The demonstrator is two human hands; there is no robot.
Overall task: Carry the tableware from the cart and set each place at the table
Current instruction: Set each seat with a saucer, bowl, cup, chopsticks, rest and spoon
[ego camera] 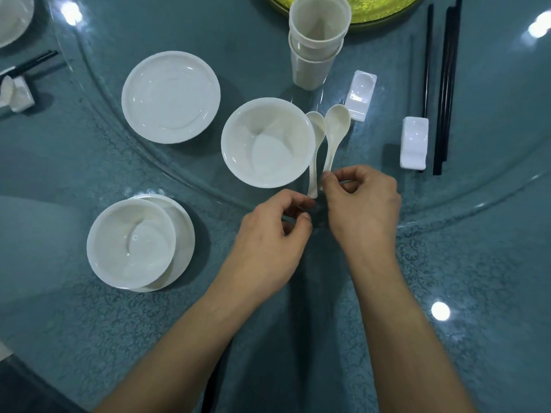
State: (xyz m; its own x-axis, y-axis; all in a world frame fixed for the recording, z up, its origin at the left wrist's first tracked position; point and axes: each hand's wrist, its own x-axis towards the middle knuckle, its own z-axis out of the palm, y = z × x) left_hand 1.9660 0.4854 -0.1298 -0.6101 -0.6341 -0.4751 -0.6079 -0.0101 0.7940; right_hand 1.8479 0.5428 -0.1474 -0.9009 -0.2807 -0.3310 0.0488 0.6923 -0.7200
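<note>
At lower left a bowl [131,242] sits on a plate [183,234]; above it lies an empty plate [170,96]. A second bowl [267,141] stands mid-frame. The left hand [277,234], fingers curled, is at the handle tip of the left spoon [315,156]; whether it pinches it, I cannot tell. The right hand [363,198] pinches the handle end of the right spoon [335,135]. Stacked cups [317,40] stand above. Right of these lie two chopstick rests [414,143] and black chopsticks [444,84].

place: restaurant dining room | evidence: glass lazy Susan [238,34], chopstick rests [414,143], stacked cups [317,40]
</note>
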